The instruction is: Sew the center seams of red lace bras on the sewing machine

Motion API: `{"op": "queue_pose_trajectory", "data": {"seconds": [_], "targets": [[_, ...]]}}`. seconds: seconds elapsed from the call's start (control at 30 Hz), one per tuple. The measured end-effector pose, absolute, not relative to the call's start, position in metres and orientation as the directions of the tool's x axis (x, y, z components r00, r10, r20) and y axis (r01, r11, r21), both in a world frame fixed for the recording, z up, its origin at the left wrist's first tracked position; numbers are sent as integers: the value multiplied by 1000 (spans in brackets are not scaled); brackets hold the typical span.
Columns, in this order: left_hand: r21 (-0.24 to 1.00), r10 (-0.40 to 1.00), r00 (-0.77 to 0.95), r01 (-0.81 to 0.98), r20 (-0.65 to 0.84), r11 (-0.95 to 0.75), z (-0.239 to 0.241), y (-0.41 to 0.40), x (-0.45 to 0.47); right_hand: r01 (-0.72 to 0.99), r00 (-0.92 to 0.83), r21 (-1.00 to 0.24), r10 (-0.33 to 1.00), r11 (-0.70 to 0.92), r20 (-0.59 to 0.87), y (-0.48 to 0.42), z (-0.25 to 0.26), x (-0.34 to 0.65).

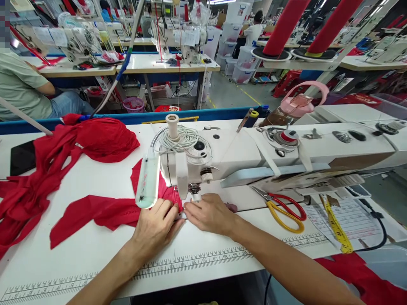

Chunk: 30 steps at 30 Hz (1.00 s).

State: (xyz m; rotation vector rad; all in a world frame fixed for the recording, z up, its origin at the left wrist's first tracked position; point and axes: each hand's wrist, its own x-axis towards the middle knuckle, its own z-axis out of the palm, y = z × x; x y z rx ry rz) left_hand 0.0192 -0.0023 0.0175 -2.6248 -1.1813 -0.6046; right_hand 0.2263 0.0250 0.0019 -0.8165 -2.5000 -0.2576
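Both hands meet at the needle area of a white sewing machine [232, 148]. My left hand [158, 222] presses its bunched fingers onto a piece of red fabric [111, 212], which trails leftward over the white table. Just right of the needle, my right hand [208, 213] has its fingers closed together, tips down at the fabric's edge; the machine head partly hides that spot. A clear guard plate [148, 180] hangs above my left hand. Red-and-yellow-handled scissors [286, 212] lie under the machine arm, right of my right hand.
Heaped red fabric [106, 137] covers the table's left side. A printed ruler [190, 263] runs along the front edge. A yellow tape measure [337, 228] hangs over a paper sheet [369, 228] at right. A pink-lidded bottle [302, 103] stands behind the machine. A person [25, 89] sits at far left.
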Motion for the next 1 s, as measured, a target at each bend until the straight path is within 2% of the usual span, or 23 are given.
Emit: {"op": "queue_pose_trajectory", "data": {"seconds": [0.17,0.4,0.53,0.63,0.83,1.0], "targets": [[-74,656,564,783,501,-617,13,2,24,622,-661,-25,542,783,518,27,3,228],[70,668,482,780,567,-622,10,0,21,629,-657,-88,589,772,471,31,1,224],[94,664,482,766,571,-636,9,1,21,625,-671,-25,553,781,494,36,-4,220],[55,653,504,766,565,-640,9,0,21,598,-709,24,515,801,483,38,-3,218],[-146,552,606,739,573,-658,15,-2,22,597,-745,39,535,801,399,36,1,221],[-156,553,622,730,554,-665,15,-2,22,594,-740,30,531,804,412,31,3,224]]}}
